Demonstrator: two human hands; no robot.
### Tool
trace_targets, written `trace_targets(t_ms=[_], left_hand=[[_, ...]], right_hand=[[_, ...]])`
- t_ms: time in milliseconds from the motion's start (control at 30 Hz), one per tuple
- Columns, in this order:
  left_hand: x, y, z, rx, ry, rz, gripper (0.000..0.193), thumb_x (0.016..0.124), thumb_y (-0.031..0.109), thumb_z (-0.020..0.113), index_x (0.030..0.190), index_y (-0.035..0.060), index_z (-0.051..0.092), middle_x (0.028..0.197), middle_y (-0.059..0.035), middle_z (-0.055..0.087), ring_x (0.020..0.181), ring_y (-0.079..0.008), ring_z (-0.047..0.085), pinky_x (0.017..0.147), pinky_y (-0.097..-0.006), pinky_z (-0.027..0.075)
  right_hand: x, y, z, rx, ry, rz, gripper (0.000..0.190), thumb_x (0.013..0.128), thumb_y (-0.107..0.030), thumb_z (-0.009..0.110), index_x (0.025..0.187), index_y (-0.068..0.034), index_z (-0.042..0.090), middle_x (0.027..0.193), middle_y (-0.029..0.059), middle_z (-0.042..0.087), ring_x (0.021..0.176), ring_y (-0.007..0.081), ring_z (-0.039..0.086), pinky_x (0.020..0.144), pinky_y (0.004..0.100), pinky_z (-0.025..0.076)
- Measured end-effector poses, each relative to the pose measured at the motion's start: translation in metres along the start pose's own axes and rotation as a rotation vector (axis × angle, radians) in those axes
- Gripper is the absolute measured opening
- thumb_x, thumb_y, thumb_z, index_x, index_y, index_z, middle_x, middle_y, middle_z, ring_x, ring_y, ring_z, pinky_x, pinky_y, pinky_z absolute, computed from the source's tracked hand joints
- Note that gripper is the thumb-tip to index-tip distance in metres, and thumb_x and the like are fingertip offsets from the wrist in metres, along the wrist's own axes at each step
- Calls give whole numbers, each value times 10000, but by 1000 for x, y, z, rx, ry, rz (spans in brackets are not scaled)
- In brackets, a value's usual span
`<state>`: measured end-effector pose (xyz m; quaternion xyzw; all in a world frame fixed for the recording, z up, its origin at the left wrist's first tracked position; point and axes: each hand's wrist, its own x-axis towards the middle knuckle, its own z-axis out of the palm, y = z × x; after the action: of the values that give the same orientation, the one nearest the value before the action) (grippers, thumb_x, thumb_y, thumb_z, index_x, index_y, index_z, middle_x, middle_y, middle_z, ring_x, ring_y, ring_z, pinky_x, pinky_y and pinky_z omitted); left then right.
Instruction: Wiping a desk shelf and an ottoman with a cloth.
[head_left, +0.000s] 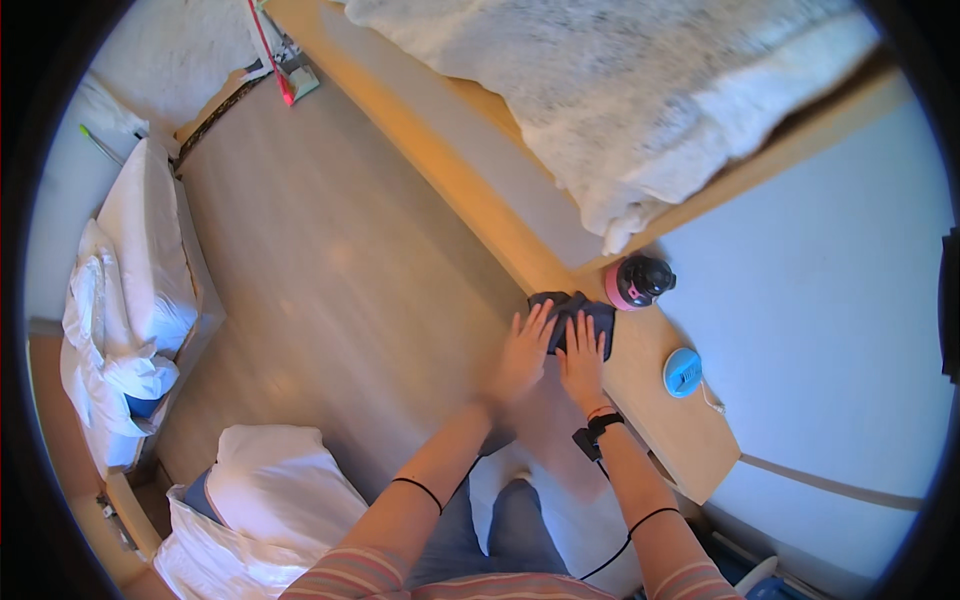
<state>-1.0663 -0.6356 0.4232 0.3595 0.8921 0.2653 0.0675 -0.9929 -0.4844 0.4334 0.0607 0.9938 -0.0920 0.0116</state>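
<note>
A dark, rumpled cloth (568, 302) lies on the near part of a light wooden ledge (656, 409). My left hand (523, 361) rests on the cloth's left side with its fingers spread. Flat against the right half of the cloth lies my right hand (583, 367), its fingers apart too. Just beyond the cloth's right corner stands a black and pink bottle (637, 283) with a black lid. Farther right on the ledge sits a round blue object (682, 373) with a white cord.
A fluffy white cover (622, 97) drapes over the wooden bed frame (450, 180) ahead. White bedding (142, 247) lies at left, and a white pillow (277, 480) at lower left. A dustpan (304, 81) and red-handled broom (285, 91) stand on the far floor (330, 247).
</note>
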Motion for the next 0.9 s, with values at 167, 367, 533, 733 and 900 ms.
trace_targets(t_ms=[167, 367, 533, 733, 900], left_hand=[[-7, -68, -28, -75, 36, -294, 923, 754, 9, 715, 1547, 15, 243, 1669, -154, 58, 1531, -321, 163, 1171, -585, 272], [7, -99, -68, -54, -30, -338, 887, 786, 12, 675, 1558, 44, 240, 1667, -159, 72, 1525, -332, 176, 1164, -589, 283], [30, -109, -69, -70, 131, -320, 850, 808, 31, 661, 1556, 61, 260, 1654, -189, 127, 1483, -361, 277, 1103, -572, 365], [67, -134, -50, -787, 93, -572, 734, 969, 202, 512, 1581, 28, 145, 1576, -304, 254, 1210, -429, 579, 1020, -423, 467], [109, -149, -53, -1165, -63, -790, 738, 1035, 305, 442, 1582, -9, 59, 1555, -356, 261, 1277, -423, 538, 1072, -404, 420]], right_hand=[[79, -49, -1, 54, -15, -235, 709, 946, -245, 598, 1557, -58, 290, 1633, 201, 209, 1516, 386, 175, 1202, 555, 177], [164, -82, 4, 12, -21, -169, 764, 920, -309, 659, 1553, -76, 302, 1634, 219, 179, 1478, 378, 265, 1139, 584, 284], [190, -97, 6, 5, -7, -142, 761, 904, -325, 677, 1537, -82, 331, 1634, 209, 189, 1429, 360, 356, 1122, 585, 305], [201, -110, 6, 14, -44, -159, 768, 847, -239, 698, 1518, -86, 358, 1633, 198, 202, 1337, 354, 458, 1110, 582, 322], [216, -107, 7, -14, -79, -141, 785, 833, -183, 673, 1538, -118, 334, 1639, 191, 194, 1339, 353, 454, 1119, 581, 308]])
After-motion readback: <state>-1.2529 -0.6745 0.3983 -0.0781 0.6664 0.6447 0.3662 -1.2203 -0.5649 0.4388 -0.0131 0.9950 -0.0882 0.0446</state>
